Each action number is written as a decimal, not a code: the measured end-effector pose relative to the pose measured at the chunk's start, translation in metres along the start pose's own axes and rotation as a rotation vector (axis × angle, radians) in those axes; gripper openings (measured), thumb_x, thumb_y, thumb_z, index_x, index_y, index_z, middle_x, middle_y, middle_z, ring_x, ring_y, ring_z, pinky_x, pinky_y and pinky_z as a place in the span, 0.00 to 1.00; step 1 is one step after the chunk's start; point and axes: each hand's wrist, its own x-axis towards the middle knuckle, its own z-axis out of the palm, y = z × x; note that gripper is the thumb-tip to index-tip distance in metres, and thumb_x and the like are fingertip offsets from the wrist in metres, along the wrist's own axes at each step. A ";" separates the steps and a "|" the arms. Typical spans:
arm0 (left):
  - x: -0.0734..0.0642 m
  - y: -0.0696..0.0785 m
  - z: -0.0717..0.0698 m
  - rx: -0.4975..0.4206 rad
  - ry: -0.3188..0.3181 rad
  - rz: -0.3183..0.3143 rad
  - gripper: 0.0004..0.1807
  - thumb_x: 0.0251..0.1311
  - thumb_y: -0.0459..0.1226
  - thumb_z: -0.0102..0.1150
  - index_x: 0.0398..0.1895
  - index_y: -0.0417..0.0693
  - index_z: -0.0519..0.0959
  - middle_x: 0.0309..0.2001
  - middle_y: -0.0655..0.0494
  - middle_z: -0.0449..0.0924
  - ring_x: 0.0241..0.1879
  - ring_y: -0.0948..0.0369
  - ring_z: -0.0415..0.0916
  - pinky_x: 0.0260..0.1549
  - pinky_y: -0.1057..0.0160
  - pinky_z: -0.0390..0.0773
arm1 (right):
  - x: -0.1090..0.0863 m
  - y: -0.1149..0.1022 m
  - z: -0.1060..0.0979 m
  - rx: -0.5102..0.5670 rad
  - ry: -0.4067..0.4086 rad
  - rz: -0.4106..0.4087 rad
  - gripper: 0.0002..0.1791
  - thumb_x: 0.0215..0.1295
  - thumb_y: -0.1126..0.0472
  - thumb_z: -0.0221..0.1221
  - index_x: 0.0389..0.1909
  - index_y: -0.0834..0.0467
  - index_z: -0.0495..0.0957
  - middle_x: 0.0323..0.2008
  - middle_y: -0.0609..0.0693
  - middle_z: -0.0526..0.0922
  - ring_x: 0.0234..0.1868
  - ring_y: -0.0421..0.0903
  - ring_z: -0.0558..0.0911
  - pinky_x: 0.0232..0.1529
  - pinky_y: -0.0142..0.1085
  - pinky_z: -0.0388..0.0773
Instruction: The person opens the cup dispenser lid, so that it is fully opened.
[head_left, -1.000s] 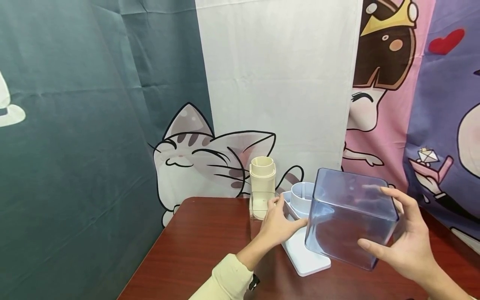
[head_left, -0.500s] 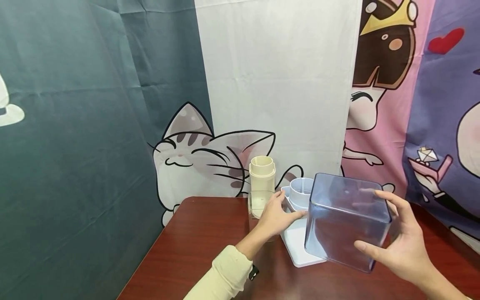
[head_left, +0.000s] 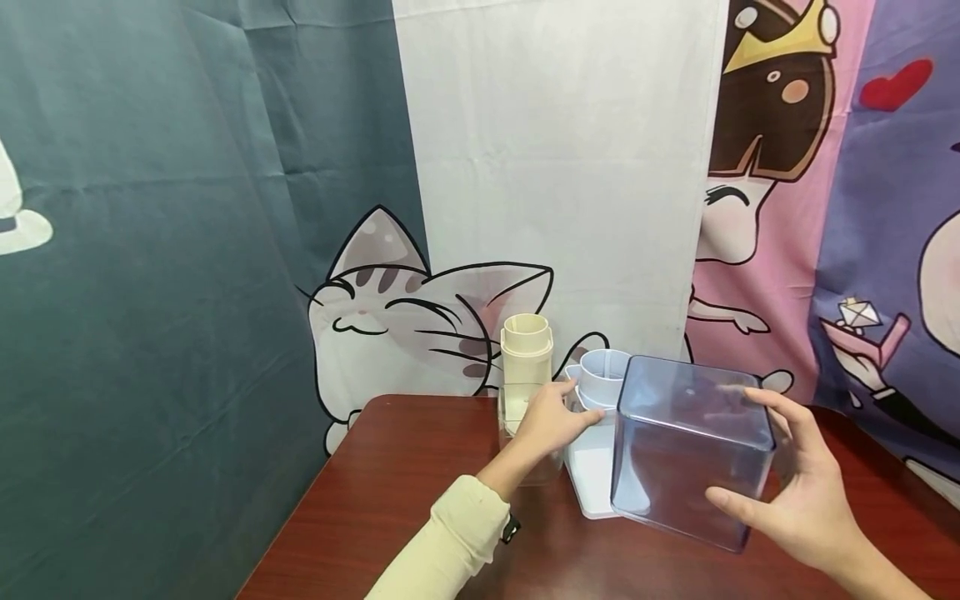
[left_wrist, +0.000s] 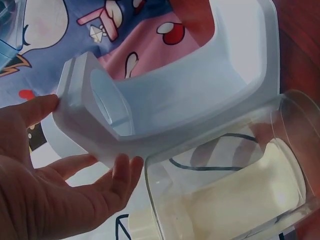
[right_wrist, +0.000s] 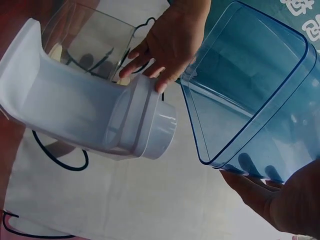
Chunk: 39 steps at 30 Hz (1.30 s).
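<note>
My right hand (head_left: 806,492) grips a clear blue plastic bin (head_left: 693,450), thumb on one side and fingers on the other. It is held above the table, and its open mouth shows in the right wrist view. My left hand (head_left: 543,421) holds the top of a pale blue plastic stand (left_wrist: 170,100), thumb at one side and fingertips along the other. This stand has a flat base (head_left: 592,479), an upright back and a round collar (head_left: 603,375) on top. The bin hides part of the stand in the head view.
Left of the stand is a cream stand (head_left: 527,358) with a clear container (left_wrist: 210,165) in front of its upright part. Both are on the red-brown table (head_left: 405,467). Behind the table hangs a printed cloth (head_left: 555,150).
The pale blue stand has shifted back and slightly left on the table, with my left hand on it. The blue bin has come slightly down and left in my right hand.
</note>
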 end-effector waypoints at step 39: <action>0.059 -0.004 0.004 0.303 -0.099 -0.220 0.37 0.57 0.60 0.62 0.70 0.63 0.70 0.65 0.57 0.74 0.58 0.51 0.75 0.49 0.49 0.75 | -0.017 0.006 0.009 -0.378 -0.055 0.233 0.58 0.25 0.79 0.79 0.66 0.64 0.63 0.54 0.41 0.75 0.49 0.34 0.75 0.42 0.20 0.72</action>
